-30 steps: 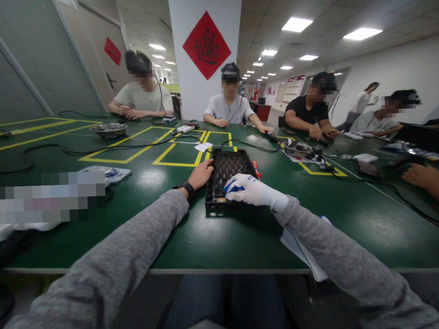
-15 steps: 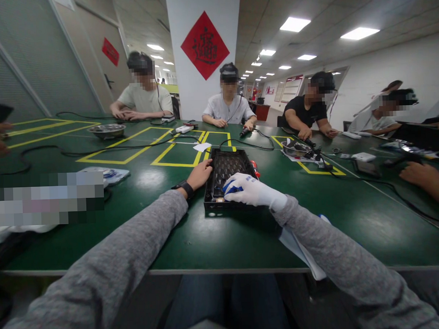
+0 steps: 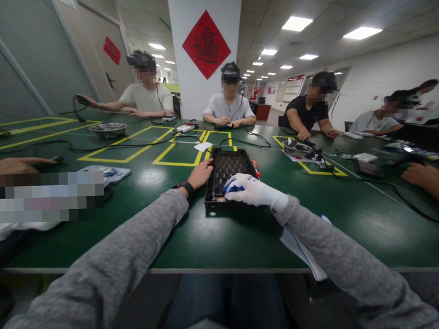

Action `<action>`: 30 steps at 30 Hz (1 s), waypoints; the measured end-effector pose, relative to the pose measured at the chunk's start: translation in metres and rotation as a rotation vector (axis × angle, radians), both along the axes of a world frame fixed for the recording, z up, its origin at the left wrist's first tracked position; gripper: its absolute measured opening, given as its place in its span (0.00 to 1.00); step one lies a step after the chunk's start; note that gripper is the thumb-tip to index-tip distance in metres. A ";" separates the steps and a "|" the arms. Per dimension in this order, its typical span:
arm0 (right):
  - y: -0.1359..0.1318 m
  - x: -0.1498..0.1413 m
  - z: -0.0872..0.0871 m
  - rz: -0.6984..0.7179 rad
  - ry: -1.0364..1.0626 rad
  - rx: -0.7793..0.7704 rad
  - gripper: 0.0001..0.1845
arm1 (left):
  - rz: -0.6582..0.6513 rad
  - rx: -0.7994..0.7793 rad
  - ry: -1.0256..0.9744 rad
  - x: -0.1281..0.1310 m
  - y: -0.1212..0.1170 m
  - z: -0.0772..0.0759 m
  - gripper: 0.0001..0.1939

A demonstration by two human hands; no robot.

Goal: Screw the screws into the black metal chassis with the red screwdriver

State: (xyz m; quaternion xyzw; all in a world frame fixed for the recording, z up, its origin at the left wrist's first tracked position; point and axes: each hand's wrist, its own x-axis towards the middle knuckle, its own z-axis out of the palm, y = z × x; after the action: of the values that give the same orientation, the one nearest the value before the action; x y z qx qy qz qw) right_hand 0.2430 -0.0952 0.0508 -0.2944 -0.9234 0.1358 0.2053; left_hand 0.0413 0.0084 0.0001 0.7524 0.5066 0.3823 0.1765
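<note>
A shallow black plastic case [image 3: 228,170] lies on the green table before me, its inside showing a grid of small dark recesses. My left hand [image 3: 201,174], bare with a black band at the wrist, grips the case's left wall, fingers over the rim. My right hand [image 3: 246,188] wears a white glove with blue on the fingers and palm side. Its fingers are curled together down into the near part of the case; what they hold, if anything, is hidden. A small light-coloured part [image 3: 219,199] sits in the near left corner. Something red [image 3: 256,169] stands beside the right wall.
Yellow tape [image 3: 176,162] marks the table, and black cables [image 3: 132,145] cross it. Metal bowls [image 3: 108,130] and a white paper scrap [image 3: 203,146] lie farther off. A cloth [image 3: 302,252] hangs over the near edge by my right forearm. Several people sit around the table.
My hands and the case stay almost where they were. At the far left a co-worker has stretched an arm outward to a dark object; another person's hand at the left edge has come lower.
</note>
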 end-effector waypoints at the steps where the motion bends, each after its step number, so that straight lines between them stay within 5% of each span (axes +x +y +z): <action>1: -0.001 0.000 0.000 -0.006 -0.007 0.007 0.13 | 0.000 0.000 0.002 0.000 0.000 0.000 0.25; 9: -0.004 -0.001 0.002 0.006 -0.010 0.102 0.10 | -0.002 0.003 0.007 0.000 0.000 -0.001 0.25; 30: -0.006 0.001 0.002 0.028 0.056 0.025 0.11 | -0.001 0.006 0.023 0.002 0.000 -0.001 0.26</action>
State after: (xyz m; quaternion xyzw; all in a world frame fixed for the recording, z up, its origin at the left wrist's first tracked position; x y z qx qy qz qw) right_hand 0.2442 -0.1014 0.0523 -0.2750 -0.9230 0.1353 0.2327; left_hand 0.0436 0.0087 -0.0013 0.7574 0.5071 0.3752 0.1686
